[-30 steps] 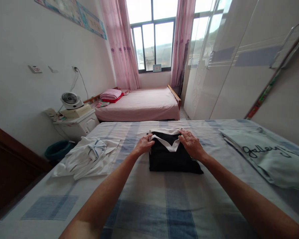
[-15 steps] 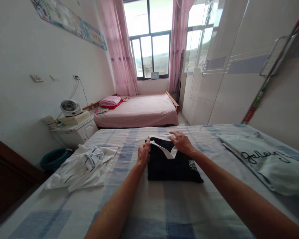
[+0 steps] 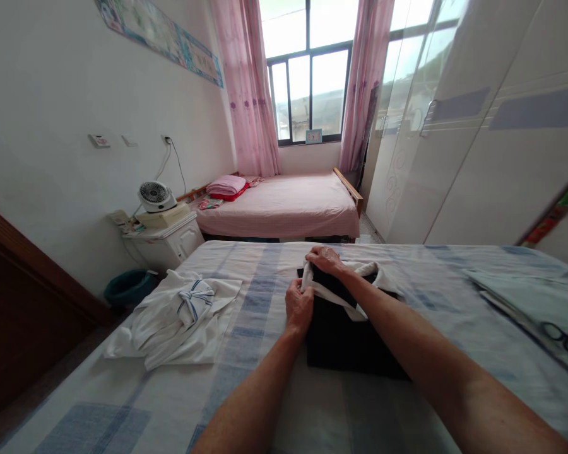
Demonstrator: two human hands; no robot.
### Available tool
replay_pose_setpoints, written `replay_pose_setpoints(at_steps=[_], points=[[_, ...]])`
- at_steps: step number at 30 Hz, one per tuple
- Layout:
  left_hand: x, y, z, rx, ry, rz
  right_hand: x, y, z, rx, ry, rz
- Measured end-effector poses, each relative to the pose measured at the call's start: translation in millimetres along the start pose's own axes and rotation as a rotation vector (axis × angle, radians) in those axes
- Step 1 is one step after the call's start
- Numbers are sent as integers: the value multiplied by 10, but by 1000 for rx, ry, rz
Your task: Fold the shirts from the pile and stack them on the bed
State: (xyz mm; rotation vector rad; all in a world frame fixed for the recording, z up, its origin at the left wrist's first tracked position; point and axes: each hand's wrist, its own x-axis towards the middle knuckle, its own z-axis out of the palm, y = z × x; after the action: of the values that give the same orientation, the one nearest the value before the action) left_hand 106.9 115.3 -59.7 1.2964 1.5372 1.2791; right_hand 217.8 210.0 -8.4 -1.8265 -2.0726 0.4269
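The folded black fabric garment with a white collar (image 3: 343, 337) is the reference item. It lies flat on the white-and-blue checked bedspread (image 3: 239, 372).

Left hand (image 3: 299, 307): positioned at the left edge of the reference item, pinching the left section of the white collar (image 3: 330, 294) with the thumb uppermost.

Right hand (image 3: 324, 258): positioned at the far left corner of the reference item, fingers bent over the collar. Whether these fingers are closed on the cloth cannot be determined. The two hands are close together; the right forearm crosses above the garment and covers part of it.

Surrounding items:
- Left of the reference item, well apart: a crumpled white fabric garment with blue-striped trim (image 3: 180, 331).
- Right, well apart: a pale grey-green folded fabric piece with black script lettering (image 3: 532, 306).
- Beyond: a pink-sheeted bed with wooden ends (image 3: 288, 208).
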Motion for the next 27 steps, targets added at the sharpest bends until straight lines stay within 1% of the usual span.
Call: replay_pose_setpoints(at_steps=[3, 5, 6, 8, 10, 11, 12, 13, 14, 15, 16, 17, 19, 22, 24, 25, 26, 27], points=[[-9, 23, 13, 35, 16, -69, 34, 25, 27, 10, 32, 9], [-17, 41, -5, 68, 20, -73, 19, 22, 0, 16, 42, -1], [-21, 50, -22, 80, 41, -58, -1, 26, -36, 20, 55, -12], [-31, 67, -64, 115, 122, 37, -73, 77, -148, 19, 106, -41], [-46, 83, -97, 189, 198, 236, -197, 224, -275, 8, 178, -57], [-59, 89, -104, 242, 199, 356, -279, 338, -324, -15, 215, -60], [-76, 94, -101, 303, 160, 470, -371, 475, -356, -51, 244, -58], [-96, 96, -89, 373, 81, 557, -470, 630, -367, -94, 253, -46], [-120, 94, -69, 450, -18, 601, -569, 791, -360, -136, 241, -27], [-144, 89, -44, 532, -120, 605, -663, 950, -338, -169, 212, -3], [-167, 79, -18, 610, -203, 577, -746, 1093, -310, -187, 174, 22], [-185, 67, 4, 678, -261, 533, -816, 1213, -283, -186, 141, 47], [-206, 46, 23, 758, -310, 460, -922, 1362, -266, -169, 131, 81], [-238, 80, -31, 782, -287, 452, -1085, 1371, -373, -109, 251, 111], [-314, 165, -115, 785, -248, 507, -1277, 1296, -492, 15, 346, 125], [-378, 220, -165, 787, -264, 571, -1407, 1250, -545, 108, 379, 139], [-458, 275, -218, 793, -325, 660, -1556, 1205, -587, 219, 390, 162], [-549, 325, -272, 805, -426, 764, -1717, 1164, -614, 338, 371, 192]])
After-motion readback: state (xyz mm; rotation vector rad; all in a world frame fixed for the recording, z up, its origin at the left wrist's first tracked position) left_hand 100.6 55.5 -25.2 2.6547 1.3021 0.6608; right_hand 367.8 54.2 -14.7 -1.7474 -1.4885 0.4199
